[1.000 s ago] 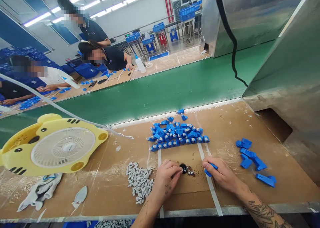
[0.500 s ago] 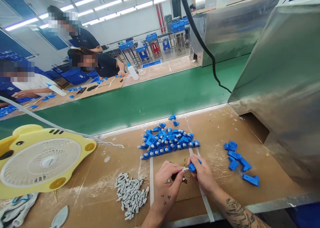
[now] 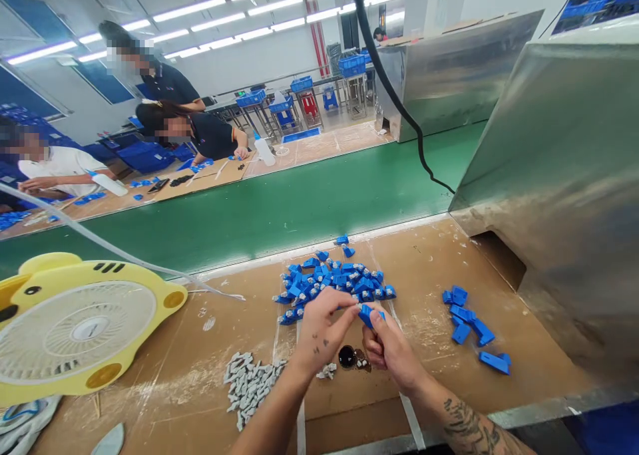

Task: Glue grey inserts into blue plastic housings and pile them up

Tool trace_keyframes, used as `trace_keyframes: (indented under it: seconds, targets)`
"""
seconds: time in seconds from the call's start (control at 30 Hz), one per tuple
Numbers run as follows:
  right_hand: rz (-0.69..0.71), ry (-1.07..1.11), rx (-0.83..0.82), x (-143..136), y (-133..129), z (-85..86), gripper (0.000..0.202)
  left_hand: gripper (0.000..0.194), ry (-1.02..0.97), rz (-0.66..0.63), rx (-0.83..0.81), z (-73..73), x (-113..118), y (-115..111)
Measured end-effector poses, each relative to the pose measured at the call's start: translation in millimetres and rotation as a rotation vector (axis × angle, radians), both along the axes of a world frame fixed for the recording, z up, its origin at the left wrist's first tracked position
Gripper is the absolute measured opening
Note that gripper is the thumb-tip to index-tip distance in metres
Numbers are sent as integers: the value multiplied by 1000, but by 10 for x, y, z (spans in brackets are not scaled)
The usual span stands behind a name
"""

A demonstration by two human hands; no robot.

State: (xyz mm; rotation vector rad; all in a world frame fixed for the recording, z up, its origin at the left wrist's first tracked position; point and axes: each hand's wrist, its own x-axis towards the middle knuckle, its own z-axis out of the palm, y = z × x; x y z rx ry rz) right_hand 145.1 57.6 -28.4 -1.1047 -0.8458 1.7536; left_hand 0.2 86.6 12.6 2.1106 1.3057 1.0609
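My right hand (image 3: 394,348) is closed around a small blue plastic block (image 3: 367,314), thumb on top. My left hand (image 3: 327,325) pinches at the block's left end, where a small light-grey piece shows barely between the fingertips and is mostly hidden. Just behind both hands lies a pile of similar blue blocks (image 3: 344,279), many with pale ends. Below the hands a small round dark pot (image 3: 347,356) sits on the table, with a few pale bits (image 3: 327,371) beside it. A heap of grey pieces (image 3: 252,382) lies left of my left forearm, which partly covers it.
Several loose blue blocks (image 3: 464,318) lie to the right. A yellow fan (image 3: 170,297) stands at left, its cable crossing the table. A metal housing (image 3: 559,175) rises at right. Beyond the green belt (image 3: 299,195), people work at another bench.
Both hands have moved up and slightly left with the blue block, over the front of the pile. The dark pot and pale bits are now uncovered; the left forearm hides part of the grey heap.
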Motion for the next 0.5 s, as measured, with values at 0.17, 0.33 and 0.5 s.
trace_keyframes:
  seconds: [0.17,0.33,0.5]
  targets:
    - [-36,-799,483,829,278,96,36,16,269,208,-35,182,-137,827]
    - [-170,-1405,556,1688,444,-118,34,23,382,306,-108,-53,-126,1360]
    - [37,-1346,394,1909,486,-381,39,15,445,322,-157,-147,-143,1341]
